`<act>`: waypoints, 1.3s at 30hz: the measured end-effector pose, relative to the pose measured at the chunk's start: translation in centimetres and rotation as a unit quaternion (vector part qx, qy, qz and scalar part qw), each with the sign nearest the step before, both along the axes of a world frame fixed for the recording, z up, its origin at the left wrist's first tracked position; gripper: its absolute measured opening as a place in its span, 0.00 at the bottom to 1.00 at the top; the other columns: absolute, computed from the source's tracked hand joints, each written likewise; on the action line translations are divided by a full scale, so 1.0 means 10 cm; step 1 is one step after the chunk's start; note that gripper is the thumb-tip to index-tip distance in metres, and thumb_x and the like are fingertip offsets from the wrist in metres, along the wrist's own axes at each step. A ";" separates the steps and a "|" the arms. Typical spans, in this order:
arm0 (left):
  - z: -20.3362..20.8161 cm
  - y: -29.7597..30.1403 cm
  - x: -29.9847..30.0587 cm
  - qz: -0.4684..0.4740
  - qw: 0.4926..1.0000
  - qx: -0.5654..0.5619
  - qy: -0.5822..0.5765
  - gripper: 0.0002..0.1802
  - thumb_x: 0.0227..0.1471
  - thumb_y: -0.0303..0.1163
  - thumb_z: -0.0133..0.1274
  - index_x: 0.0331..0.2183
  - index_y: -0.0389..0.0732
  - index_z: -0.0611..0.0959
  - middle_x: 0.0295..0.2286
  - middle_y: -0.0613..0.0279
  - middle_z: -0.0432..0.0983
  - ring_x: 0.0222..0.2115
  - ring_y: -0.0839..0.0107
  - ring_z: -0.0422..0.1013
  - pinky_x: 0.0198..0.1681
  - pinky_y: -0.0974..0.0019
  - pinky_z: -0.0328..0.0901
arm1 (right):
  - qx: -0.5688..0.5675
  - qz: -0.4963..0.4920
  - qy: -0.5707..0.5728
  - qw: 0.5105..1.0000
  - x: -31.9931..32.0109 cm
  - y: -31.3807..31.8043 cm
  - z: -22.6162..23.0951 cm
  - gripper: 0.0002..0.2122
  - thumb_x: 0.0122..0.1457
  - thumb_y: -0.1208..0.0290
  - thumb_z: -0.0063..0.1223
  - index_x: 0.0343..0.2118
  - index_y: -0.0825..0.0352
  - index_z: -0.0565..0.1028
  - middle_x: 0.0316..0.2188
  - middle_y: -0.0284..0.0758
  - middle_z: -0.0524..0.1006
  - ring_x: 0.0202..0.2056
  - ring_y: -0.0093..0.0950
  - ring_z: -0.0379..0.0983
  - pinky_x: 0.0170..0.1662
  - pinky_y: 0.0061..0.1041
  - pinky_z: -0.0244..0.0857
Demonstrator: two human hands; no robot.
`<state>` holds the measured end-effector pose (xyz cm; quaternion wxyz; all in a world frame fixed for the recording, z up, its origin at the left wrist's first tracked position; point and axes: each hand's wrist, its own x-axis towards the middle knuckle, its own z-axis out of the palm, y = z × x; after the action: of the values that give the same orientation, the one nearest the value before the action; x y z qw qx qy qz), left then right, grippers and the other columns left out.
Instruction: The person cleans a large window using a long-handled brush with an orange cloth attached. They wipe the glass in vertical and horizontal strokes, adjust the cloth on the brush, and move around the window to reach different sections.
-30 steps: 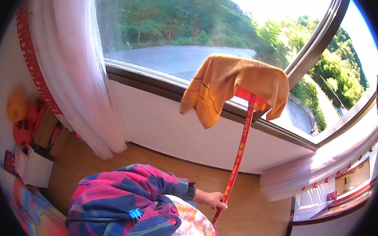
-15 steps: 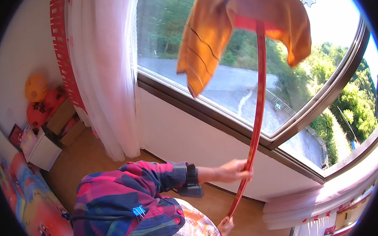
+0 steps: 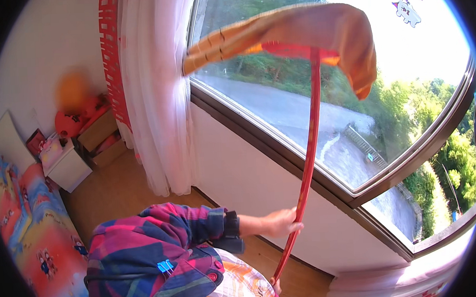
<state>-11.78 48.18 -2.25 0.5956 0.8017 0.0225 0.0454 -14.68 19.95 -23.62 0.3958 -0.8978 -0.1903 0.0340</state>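
Note:
A long red pole [image 3: 309, 150] slants up in front of a large window [image 3: 300, 105]. My left hand [image 3: 283, 222] is wrapped around its lower part. Near the bottom end of the pole, my right hand [image 3: 276, 286] closes on it, partly hidden by my clothing. On top of the pole sits a pinkish-red head, over which an orange-brown cloth [image 3: 345, 35] is draped. One end of the cloth stretches left toward the curtain, while the other hangs down on the right. Whether the cloth touches the glass, I cannot tell.
White sheer curtain [image 3: 157, 99] with a red strip hangs left of the window. A dark window frame [image 3: 281, 146] crosses the view. At far left stand a bed with colourful bedding [image 3: 49, 239], a white cabinet [image 3: 69, 168] and a blurred orange balloon-like ball [image 3: 73, 92].
The cloth and pole top have swung left across the window, and the cloth's left end has lifted and stretched out. My view has shifted. Both hands keep their hold.

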 end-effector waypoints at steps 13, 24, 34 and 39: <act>-0.86 -0.28 -0.17 -0.191 0.967 -0.168 -0.014 0.11 0.61 0.35 0.46 0.39 0.37 0.69 0.33 0.57 0.77 0.39 0.66 0.74 0.45 0.62 0.67 | -0.054 -0.009 0.048 0.997 -0.13 -0.26 -0.34 0.30 0.61 0.38 0.37 0.27 0.67 0.71 0.13 0.45 0.67 0.17 0.47 0.68 0.20 0.40 0.58; 0.51 1.37 0.04 -0.052 0.968 -0.180 -0.168 0.09 0.63 0.34 0.45 0.41 0.38 0.69 0.32 0.57 0.78 0.38 0.69 0.74 0.44 0.65 0.67 | -0.001 0.032 -0.106 0.994 0.50 1.02 1.09 0.28 0.60 0.39 0.40 0.25 0.66 0.71 0.14 0.44 0.69 0.19 0.48 0.69 0.23 0.41 0.60; 0.03 1.15 -0.19 -0.039 0.986 -0.154 -0.053 0.08 0.62 0.32 0.44 0.38 0.39 0.65 0.33 0.57 0.79 0.40 0.70 0.73 0.45 0.67 0.66 | -0.045 0.040 -0.041 0.997 0.23 0.64 0.38 0.22 0.59 0.45 0.48 0.26 0.64 0.71 0.18 0.43 0.73 0.22 0.48 0.71 0.25 0.42 0.63; -0.66 0.21 -0.25 -0.091 0.980 -0.179 0.004 0.11 0.63 0.36 0.43 0.39 0.38 0.66 0.36 0.58 0.78 0.40 0.69 0.71 0.48 0.63 0.63 | -0.059 -0.043 0.046 0.996 -0.23 -0.44 -0.20 0.19 0.59 0.50 0.52 0.27 0.64 0.72 0.18 0.42 0.72 0.22 0.42 0.72 0.26 0.38 0.64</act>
<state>-14.32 50.33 -8.87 0.7312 0.6807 -0.0408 -0.0168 -17.03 15.58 -25.64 0.3517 -0.9243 -0.1310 0.0691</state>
